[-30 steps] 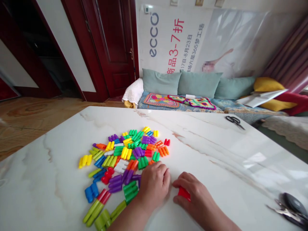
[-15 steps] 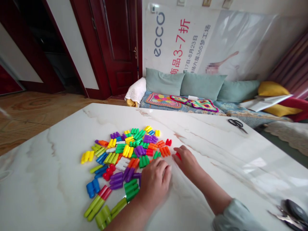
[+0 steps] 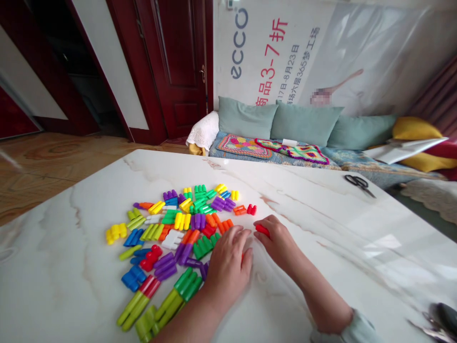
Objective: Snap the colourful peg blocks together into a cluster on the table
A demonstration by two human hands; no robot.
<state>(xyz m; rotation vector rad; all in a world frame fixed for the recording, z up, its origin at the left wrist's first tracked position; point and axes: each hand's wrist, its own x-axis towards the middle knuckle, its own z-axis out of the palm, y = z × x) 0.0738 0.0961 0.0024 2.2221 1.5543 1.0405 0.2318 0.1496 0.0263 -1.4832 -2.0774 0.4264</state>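
Your right hand [image 3: 276, 240] pinches a red block [image 3: 263, 230] low over the white desk [image 3: 321, 281], with another small red block [image 3: 252, 209] just beyond it. Your left hand [image 3: 228, 267] curls beside it and covers part of the right side of the colored block pile [image 3: 183, 221]; whether it grips anything, I cannot tell. Well apart on your right lie black-handled scissors [image 3: 357, 181] and, nearer you, some keys [image 3: 430, 331].
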